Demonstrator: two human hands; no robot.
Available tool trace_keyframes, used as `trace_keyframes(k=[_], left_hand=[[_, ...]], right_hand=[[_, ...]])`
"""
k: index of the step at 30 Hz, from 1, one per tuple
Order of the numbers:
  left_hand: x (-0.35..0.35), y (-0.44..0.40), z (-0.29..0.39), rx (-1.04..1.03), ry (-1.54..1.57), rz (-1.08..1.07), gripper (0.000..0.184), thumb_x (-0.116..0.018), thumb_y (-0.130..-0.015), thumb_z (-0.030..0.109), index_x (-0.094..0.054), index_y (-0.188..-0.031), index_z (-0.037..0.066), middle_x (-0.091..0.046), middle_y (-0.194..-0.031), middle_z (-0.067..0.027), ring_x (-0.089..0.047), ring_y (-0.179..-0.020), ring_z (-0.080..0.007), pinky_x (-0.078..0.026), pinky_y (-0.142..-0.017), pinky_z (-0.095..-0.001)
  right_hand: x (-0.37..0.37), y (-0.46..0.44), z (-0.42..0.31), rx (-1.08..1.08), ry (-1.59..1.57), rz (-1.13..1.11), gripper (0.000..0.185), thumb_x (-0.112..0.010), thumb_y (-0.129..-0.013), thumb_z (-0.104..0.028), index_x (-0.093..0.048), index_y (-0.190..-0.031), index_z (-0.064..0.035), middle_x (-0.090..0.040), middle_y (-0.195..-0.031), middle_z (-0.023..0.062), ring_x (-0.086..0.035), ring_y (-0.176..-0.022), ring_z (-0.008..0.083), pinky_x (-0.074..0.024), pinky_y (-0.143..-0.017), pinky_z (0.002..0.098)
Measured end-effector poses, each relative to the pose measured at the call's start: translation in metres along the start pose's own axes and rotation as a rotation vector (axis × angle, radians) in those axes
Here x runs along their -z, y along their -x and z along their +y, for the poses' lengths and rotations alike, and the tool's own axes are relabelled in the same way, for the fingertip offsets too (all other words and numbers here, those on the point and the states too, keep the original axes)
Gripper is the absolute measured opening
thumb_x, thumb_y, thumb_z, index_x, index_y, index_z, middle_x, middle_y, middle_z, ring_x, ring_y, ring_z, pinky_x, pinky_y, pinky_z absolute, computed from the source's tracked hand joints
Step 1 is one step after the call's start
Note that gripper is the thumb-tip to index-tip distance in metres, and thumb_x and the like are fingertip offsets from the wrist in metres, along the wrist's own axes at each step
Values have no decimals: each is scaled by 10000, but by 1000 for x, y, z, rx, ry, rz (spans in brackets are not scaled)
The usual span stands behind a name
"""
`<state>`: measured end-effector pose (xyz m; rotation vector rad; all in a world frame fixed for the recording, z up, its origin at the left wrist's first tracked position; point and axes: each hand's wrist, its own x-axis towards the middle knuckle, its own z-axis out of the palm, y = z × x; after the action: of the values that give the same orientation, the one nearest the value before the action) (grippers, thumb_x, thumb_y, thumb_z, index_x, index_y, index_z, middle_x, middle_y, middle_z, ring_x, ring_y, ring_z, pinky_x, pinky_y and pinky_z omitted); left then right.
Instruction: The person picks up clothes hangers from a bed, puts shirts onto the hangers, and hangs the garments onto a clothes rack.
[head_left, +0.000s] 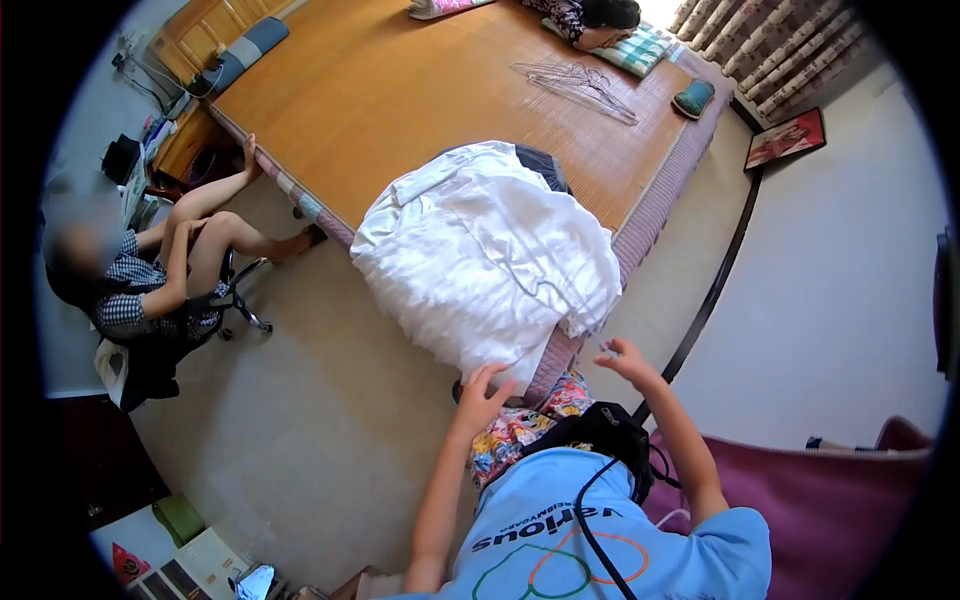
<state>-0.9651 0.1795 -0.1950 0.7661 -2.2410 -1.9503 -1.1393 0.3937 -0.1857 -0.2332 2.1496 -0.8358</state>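
A large white cloth garment with a ruffled, puffy surface lies spread over the near corner of the bed and hangs down its front side. My left hand is at its lower edge, fingers apart; whether they touch the cloth I cannot tell. Just off the garment's right corner is my right hand, its fingers loosely bent and apart. A small whitish bit shows by those fingertips, too small to make out. Dark grey fabric sticks out from under the garment's far side.
Wire hangers lie on the bed mat, near a green cushion. Another person rests at the far end. On the left, a person in a checked outfit sits on a wheeled chair, one foot against the bed.
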Motion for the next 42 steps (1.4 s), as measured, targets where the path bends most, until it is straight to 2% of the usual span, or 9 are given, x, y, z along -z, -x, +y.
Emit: trace_keyframes(k=[5,8,10,15,19,21,25,30,42], left_hand=[[-43,-58,-50,224,-240,114,356,-605,-666,327,-542,-915,80,-518,-879,-174,-487,-850,-288,-391,-743,-336],[-84,-91,-43,294,-328,158,367,-603,-658,347,-542,-907,84,-515,-876,-190,-486,-849,-309,-393,-731,-362],[-113,-111,-50,139,-354,170,361,-602,-662,328,-530,-879,49,-523,-813,-196,-498,-801,-324,-402,-703,-371],[-166,-136,-113,190,-210,338,372,-637,-647,276,-504,-845,-8,-545,-709,-165,-528,-683,-303,-425,-649,-349],[-175,-158,-102,652,497,555,511,-674,-614,222,-432,-1015,16,-487,-937,-169,-502,-801,-238,-411,-706,-335],[-179,-173,-109,486,-51,592,611,-697,-578,227,-393,-1071,33,-408,-1044,-178,-464,-880,-258,-393,-754,-330],[-195,-223,-115,710,-177,645,719,-715,-541,219,-328,-1121,47,-376,-1069,-196,-433,-945,-261,-388,-757,-331],[-198,-256,-105,1017,287,609,801,-727,-517,218,-271,-1140,3,-492,-936,-227,-509,-834,-290,-408,-736,-362],[-190,-238,-124,902,-449,300,405,-627,-594,373,-588,-826,43,-561,-919,-146,-538,-836,-281,-416,-723,-341]], right_hand=[[66,-89,84,-212,369,115,308,-635,-566,-271,-526,-672,-4,-534,-545,123,-524,-476,233,-430,-473,334],[89,-103,104,-115,794,-229,395,-538,-576,-310,-575,-736,50,-553,-819,228,-507,-832,354,-390,-796,364],[90,-111,135,-45,851,-300,291,-581,-539,-272,-585,-659,-7,-563,-739,185,-468,-848,319,-418,-752,340],[126,-118,111,79,731,-523,273,-594,-533,-271,-545,-622,-18,-543,-699,165,-468,-818,299,-421,-721,333],[169,-121,97,0,515,-486,293,-613,-532,-270,-522,-637,-13,-516,-738,150,-475,-801,278,-418,-687,327],[185,-124,99,-66,428,-442,298,-620,-530,-269,-519,-643,-12,-505,-751,147,-481,-785,273,-418,-673,326],[190,-139,119,-195,376,-205,328,-635,-518,-288,-520,-656,-14,-491,-774,158,-497,-723,286,-423,-652,333],[172,-144,131,-92,511,-398,323,-629,-515,-313,-530,-625,-25,-510,-754,155,-494,-763,286,-424,-675,333],[186,-126,132,-138,203,-464,357,-653,-531,-276,-525,-727,-6,-490,-789,130,-500,-721,240,-422,-643,307]])
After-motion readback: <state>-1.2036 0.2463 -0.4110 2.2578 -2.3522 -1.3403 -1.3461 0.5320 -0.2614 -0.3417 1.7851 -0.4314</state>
